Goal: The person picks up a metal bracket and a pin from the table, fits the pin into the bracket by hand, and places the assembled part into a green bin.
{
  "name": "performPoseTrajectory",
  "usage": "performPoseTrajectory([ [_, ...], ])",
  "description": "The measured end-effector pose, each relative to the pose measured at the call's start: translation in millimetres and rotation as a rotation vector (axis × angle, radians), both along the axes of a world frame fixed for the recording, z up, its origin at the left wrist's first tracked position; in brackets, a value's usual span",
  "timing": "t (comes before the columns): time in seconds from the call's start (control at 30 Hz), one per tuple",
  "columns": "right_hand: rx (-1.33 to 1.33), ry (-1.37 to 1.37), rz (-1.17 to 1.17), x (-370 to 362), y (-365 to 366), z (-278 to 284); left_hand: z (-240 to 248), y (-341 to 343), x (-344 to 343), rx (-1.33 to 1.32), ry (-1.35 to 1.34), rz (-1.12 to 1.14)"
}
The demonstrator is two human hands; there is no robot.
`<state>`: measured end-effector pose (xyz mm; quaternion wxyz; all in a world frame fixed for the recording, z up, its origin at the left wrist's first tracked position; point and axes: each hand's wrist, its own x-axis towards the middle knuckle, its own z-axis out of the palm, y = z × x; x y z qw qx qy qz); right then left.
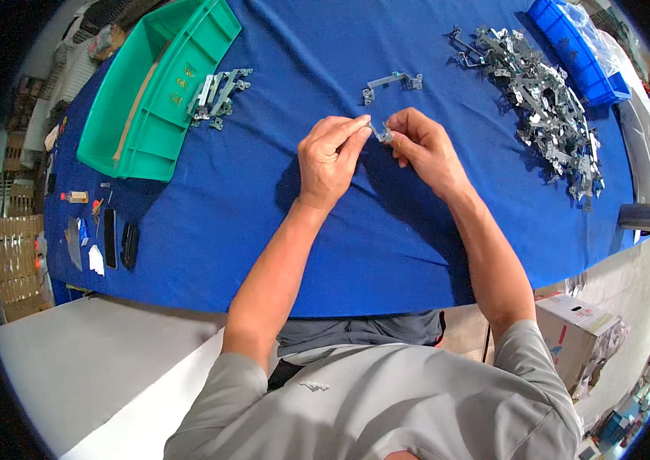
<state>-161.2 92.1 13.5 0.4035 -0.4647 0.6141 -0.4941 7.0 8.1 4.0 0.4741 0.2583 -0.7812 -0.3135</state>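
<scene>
Between my two hands, over the middle of the blue-covered table, is a small grey metal bracket [378, 133]. My left hand [329, 156] pinches its left end with thumb and forefinger. At its right end, my right hand [425, 147] grips with closed fingertips, which hide part of the piece. Just beyond them a longer metal bracket [391, 83] lies alone on the cloth. A large heap of similar brackets [543, 103] spreads to the right. On the left, a smaller group of brackets [218, 95] lies against a green bin.
The green plastic bin [158, 157] stands at the far left on the blue cloth [279, 253]. Nearer, a black case [129, 245], a small bottle [74, 197] and hand tools lie by the left edge. A blue bin [582, 57] is at the far right, above a metal clamp [643, 217].
</scene>
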Motion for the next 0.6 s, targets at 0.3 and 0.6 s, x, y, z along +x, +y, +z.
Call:
performPoseTrajectory([
  [0.3, 0.023, -0.295, 0.079, -3.0, 0.5, 8.6, 2.5, 0.0, -0.2, -0.024, -0.028, -0.046],
  [0.6, -0.076, -0.378, -0.094, -1.4, -1.0, 3.9, 4.3, 5.0, 0.0, 0.009, -0.103, -0.094],
])
